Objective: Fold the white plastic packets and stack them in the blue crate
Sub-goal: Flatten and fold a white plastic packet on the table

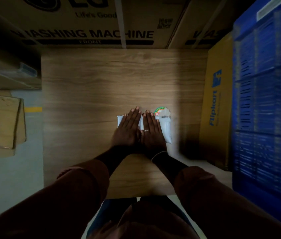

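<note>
- The left hand (127,130) and the right hand (151,133) lay flat, side by side, on a white plastic packet (165,130) on the wooden table (84,83).
- The fingers (135,116) of both hands were straight and held close together, palms down. They pressed on the packet and pinched nothing.
- The packet was under the fingers and palms. Its white edges showed to the left of the left fingers and to the right of the right fingers, and the fingertips reached a little past its far edge onto the table.
- A ring (146,130) was on 1 finger of the right hand.
- A round roll (162,112) with a green and red label lay just beyond the right fingertips, touching or almost touching the far edge of the packet.
- The blue crate (265,100) stood well to the right of the right fingers, behind a Flipkart carton (215,100). It was blurred and its inside was not visible, so I cannot tell how many packets were in it.
- Far beyond the fingertips stood an LG washing machine carton (84,31).
- My judgement: this packet was in the folding step, being flattened or creased. It had not yet gone into the crate. No other loose packets were visible on the table.
</note>
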